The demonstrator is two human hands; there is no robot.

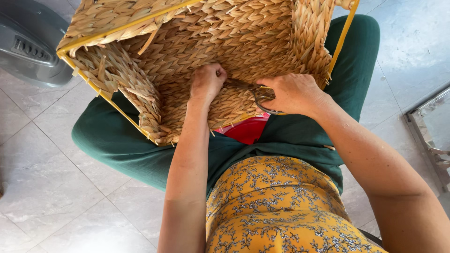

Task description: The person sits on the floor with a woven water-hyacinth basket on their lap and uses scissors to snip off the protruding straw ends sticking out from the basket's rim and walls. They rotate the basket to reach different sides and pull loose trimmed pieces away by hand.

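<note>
A large basket (187,42) woven of pale straw on a yellow wire frame lies tipped toward me across my lap. My left hand (206,80) reaches inside it, fingers closed and pinching at the woven bottom. My right hand (293,93) grips a pair of metal scissors (258,91) by the loops, blades pointing left toward the left hand's fingers. Loose straw ends stick out along the basket's near rim (140,112).
I sit on a red stool (246,131), in green trousers and a yellow flowered top. A grey fan base (28,42) stands on the tiled floor at upper left. A metal frame (431,136) sits at the right edge.
</note>
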